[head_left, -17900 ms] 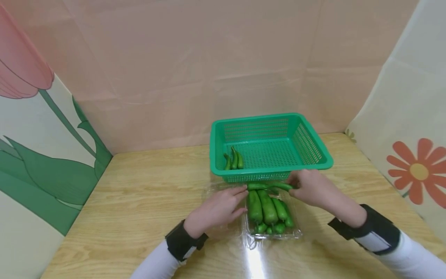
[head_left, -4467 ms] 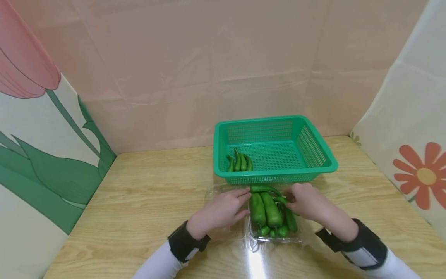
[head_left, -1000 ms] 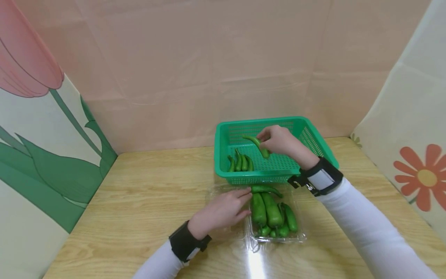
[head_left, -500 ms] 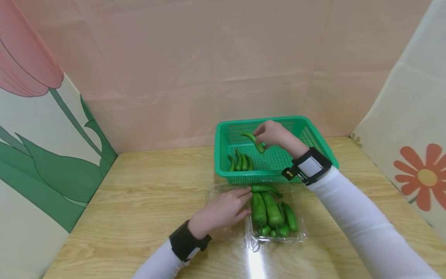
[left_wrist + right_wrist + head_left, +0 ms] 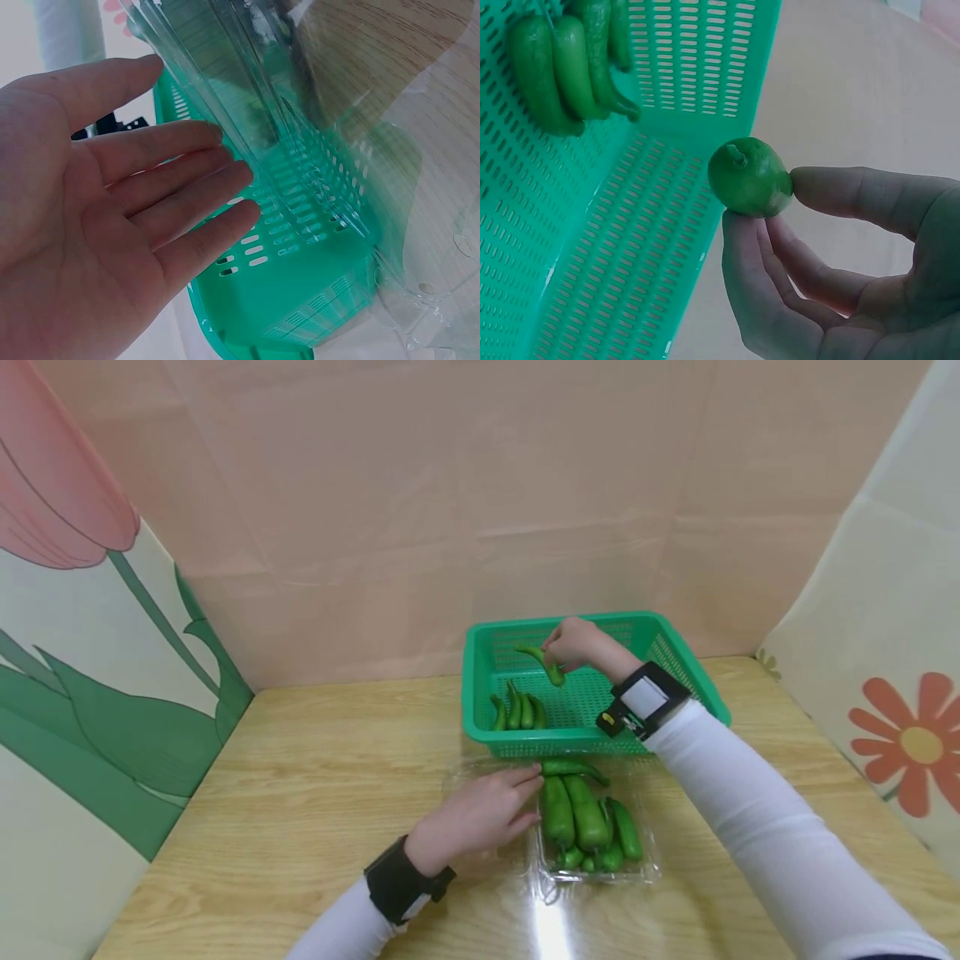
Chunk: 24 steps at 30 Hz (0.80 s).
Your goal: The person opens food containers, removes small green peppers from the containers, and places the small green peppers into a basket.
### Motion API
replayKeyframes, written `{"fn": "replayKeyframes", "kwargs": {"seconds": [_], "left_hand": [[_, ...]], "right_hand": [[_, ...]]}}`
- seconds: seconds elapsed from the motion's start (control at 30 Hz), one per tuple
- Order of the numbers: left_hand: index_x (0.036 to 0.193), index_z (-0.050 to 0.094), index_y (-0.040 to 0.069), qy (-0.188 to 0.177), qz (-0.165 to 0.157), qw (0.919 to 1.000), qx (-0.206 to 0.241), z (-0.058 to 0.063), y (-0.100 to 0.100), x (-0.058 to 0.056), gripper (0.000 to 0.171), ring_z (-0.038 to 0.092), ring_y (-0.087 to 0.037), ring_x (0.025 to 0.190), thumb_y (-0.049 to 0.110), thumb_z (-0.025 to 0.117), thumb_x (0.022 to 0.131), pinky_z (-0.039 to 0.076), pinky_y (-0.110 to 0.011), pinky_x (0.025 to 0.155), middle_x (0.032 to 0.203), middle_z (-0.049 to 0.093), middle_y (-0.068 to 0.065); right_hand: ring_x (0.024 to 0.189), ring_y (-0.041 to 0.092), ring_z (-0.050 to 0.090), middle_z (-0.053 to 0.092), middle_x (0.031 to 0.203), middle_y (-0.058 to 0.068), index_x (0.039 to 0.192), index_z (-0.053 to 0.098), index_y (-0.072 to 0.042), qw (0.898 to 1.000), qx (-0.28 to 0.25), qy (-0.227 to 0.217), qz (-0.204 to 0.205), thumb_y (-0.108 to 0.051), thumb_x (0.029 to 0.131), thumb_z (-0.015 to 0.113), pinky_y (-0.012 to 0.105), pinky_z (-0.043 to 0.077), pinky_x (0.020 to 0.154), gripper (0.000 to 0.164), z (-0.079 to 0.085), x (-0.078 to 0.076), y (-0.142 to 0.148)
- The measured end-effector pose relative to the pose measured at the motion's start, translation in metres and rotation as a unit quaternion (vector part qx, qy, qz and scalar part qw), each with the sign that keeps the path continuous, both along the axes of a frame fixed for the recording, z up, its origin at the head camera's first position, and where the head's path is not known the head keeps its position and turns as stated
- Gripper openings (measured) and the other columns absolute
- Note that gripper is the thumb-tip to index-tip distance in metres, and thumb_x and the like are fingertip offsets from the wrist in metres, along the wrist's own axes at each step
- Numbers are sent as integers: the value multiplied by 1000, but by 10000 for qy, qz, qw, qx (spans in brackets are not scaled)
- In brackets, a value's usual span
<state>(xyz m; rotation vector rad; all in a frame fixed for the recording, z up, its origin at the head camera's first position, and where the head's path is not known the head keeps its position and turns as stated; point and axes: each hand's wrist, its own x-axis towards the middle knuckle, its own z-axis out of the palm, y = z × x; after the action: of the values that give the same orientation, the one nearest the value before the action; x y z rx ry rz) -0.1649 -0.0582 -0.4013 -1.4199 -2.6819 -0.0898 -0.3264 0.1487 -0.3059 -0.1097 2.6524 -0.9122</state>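
Note:
My right hand (image 5: pixel 573 645) pinches a curved green chili pepper (image 5: pixel 542 662) between thumb and fingers, over the green basket (image 5: pixel 592 737). In the right wrist view the stem end of that pepper (image 5: pixel 750 177) faces the camera. Several peppers (image 5: pixel 517 708) lie side by side at the basket's front left. My left hand (image 5: pixel 472 814) rests with fairly straight fingers at the left side of a clear plastic box (image 5: pixel 651 860). Several green peppers (image 5: pixel 577 814) fill the box, one lying crosswise at its far end. The left wrist view shows the left palm (image 5: pixel 90 217) and clear plastic (image 5: pixel 247 142).
The basket stands behind the box on a wooden table (image 5: pixel 322 760), near the pink backdrop (image 5: pixel 360 527). A clear lid, hard to make out, seems to lie left of the box, partly under the left hand.
Another pepper has joined those in the basket. My right hand has lifted one from the box and carried it over the basket, moving slightly farther and leftward lately. The left hand stays.

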Motion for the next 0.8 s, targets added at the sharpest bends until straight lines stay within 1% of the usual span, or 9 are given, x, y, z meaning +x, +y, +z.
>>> {"fn": "replayKeyframes", "kwargs": {"seconds": [0.13, 0.23, 0.3, 0.37, 0.47, 0.53, 0.67, 0.73, 0.8], "left_hand": [[132, 54, 5, -2, 0, 10000, -2, 0, 1, 0, 50, 54, -20, 124, 38, 56, 94, 47, -26, 103, 140, 50, -12], [132, 53, 5, -12, 9, 10000, -22, 0, 1, 0, 51, 54, -20, 125, 38, 57, 94, 46, -27, 103, 140, 50, -12], [132, 53, 5, -14, 9, 10000, -37, 0, 1, 0, 51, 53, -21, 125, 38, 56, 94, 46, -26, 104, 141, 50, -12], [132, 53, 5, -10, 11, 10000, -42, 0, 1, 1, 52, 53, -20, 125, 39, 56, 94, 46, -26, 104, 141, 50, -12], [132, 53, 4, -1, 10, 10000, -26, 0, 1, 1, 52, 54, -20, 125, 38, 57, 94, 46, -26, 104, 140, 50, -12], [132, 53, 4, 7, 4, 10000, -7, 0, 1, 1, 51, 54, -20, 124, 38, 57, 94, 46, -26, 103, 140, 50, -12], [132, 54, 4, 13, -5, 10000, 9, 0, 1, 0, 51, 54, -20, 124, 38, 57, 94, 46, -26, 103, 140, 51, -12], [132, 54, 4, 8, -11, 10000, 9, -1, 1, 0, 51, 54, -20, 124, 38, 56, 94, 46, -26, 103, 140, 50, -12], [132, 54, 4, 27, -18, 10000, 6, -1, 1, -1, 51, 54, -20, 124, 38, 56, 94, 46, -26, 103, 140, 51, -12]], "right_hand": [[79, 18, 67, 55, 136, 14, 85, 74, -5, 9999, 100, 8, -74, -6, 81, 55, 35, 59, 82, 19, -2, -5, 0], [78, 16, 66, 57, 133, 15, 69, 67, -7, 9998, 78, -42, -162, -5, 81, 57, 31, 59, 76, 16, -5, -10, 1], [79, 17, 66, 65, 115, 15, 60, 57, -9, 9997, 50, -82, -232, -6, 80, 58, 29, 59, 73, 20, -8, -14, 2], [75, 16, 64, 66, 92, 8, 58, 48, -12, 9995, -48, -106, -280, -5, 80, 59, 30, 59, 73, 26, -11, -18, 3], [64, 14, 55, 48, 67, -1, 57, 42, -13, 9992, -183, -143, -330, -2, 78, 60, 30, 60, 71, 29, -15, -24, 4], [61, 13, 49, 45, 65, -2, 60, 40, -13, 9989, -277, -180, -328, -1, 77, 60, 29, 60, 70, 29, -17, -27, 5], [69, 16, 51, 43, 74, 2, 68, 38, -11, 9979, -386, -336, -399, 0, 78, 59, 32, 60, 76, 26, -19, -31, 5], [76, 18, 54, 46, 82, 4, 73, 41, -9, 9977, -380, -396, -398, 1, 77, 59, 35, 59, 82, 21, -20, -33, 5], [76, 19, 55, 47, 86, 7, 78, 45, -5, 9980, -263, -436, -371, 2, 75, 59, 35, 59, 83, 16, -23, -36, 5]]}}
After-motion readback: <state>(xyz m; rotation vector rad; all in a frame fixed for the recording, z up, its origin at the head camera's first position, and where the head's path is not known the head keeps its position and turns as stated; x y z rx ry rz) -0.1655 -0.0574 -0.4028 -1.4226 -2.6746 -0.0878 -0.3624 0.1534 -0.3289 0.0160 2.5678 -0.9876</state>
